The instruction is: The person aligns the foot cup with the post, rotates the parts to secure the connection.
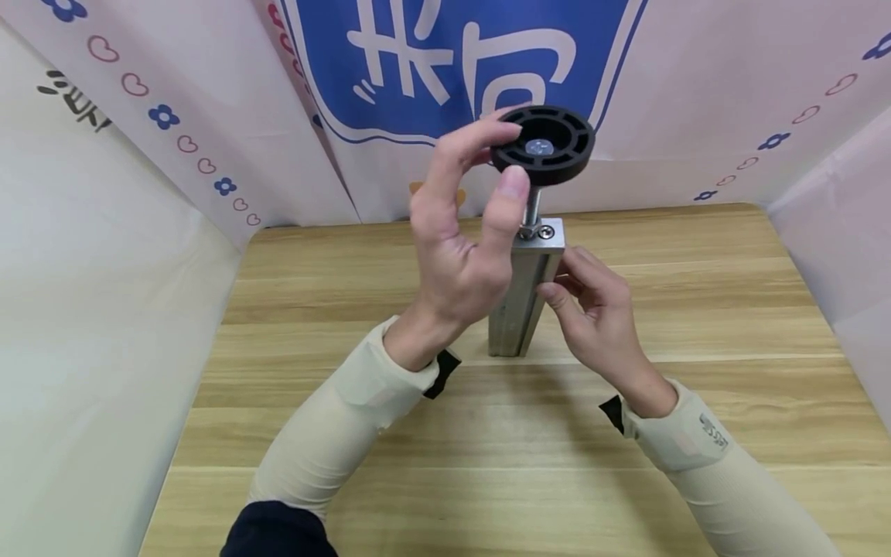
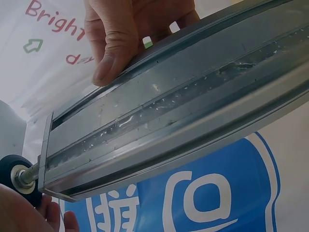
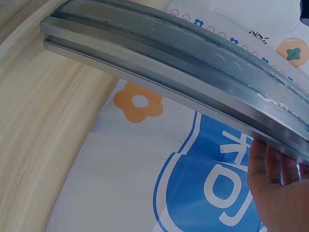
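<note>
Left hand [image 1: 462, 244] pinches a black disc [image 1: 557, 169] by its rim, a bolt head [image 1: 539, 147] seated in its hollow; right hand [image 1: 602, 321] grips the metal bar [image 1: 520, 302] beneath.

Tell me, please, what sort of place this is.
Probably a small screened-off workspace: a wood-grain tabletop, a printed white backdrop behind it, and a metal profile held by the right hand.
</note>
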Action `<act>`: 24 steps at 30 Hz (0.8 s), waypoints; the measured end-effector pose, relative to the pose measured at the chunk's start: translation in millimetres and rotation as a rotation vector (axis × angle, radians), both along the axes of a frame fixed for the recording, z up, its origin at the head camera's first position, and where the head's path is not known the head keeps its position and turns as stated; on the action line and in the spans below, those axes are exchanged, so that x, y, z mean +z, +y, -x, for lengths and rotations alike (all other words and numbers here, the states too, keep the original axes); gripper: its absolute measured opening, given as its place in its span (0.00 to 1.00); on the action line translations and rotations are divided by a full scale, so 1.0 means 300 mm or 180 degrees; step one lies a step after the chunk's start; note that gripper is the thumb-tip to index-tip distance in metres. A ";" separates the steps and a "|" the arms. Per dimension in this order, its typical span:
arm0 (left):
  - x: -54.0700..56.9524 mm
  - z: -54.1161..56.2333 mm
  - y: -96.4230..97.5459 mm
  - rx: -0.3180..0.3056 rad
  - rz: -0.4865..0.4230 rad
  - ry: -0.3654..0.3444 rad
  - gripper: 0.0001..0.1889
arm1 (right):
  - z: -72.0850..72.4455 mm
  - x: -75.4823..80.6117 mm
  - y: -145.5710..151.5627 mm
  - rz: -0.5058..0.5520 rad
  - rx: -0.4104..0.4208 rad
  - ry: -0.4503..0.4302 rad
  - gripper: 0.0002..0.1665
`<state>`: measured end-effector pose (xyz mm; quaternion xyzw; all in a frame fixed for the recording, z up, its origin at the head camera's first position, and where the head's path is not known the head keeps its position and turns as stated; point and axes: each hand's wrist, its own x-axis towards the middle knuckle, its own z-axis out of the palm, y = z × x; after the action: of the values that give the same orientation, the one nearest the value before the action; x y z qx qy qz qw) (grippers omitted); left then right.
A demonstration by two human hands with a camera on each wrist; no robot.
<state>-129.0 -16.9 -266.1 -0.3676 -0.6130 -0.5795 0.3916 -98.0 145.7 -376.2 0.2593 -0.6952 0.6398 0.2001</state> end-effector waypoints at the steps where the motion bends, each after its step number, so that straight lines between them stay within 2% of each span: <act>1: 0.001 -0.001 0.001 0.0003 0.0000 -0.0010 0.18 | 0.000 0.000 0.000 0.0003 0.0003 0.0002 0.27; 9: 0.024 -0.003 0.011 0.0256 -0.0037 -0.0114 0.25 | 0.001 -0.005 0.000 0.0029 0.0043 0.0052 0.31; 16: 0.030 0.000 0.010 0.0330 0.0039 -0.0134 0.29 | 0.001 -0.005 0.002 -0.0015 0.0032 0.0050 0.31; 20: 0.031 0.002 0.009 0.0326 0.0035 -0.0143 0.29 | 0.001 -0.005 0.002 -0.0019 0.0030 0.0051 0.30; 24: 0.033 0.002 0.010 0.0203 -0.0019 -0.0201 0.29 | 0.002 -0.006 0.002 0.0004 0.0038 0.0046 0.30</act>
<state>-129.4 -13.9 -256.2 -0.3282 -0.6347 -0.5798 0.3915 -98.6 146.2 -377.9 0.2679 -0.6918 0.6396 0.2014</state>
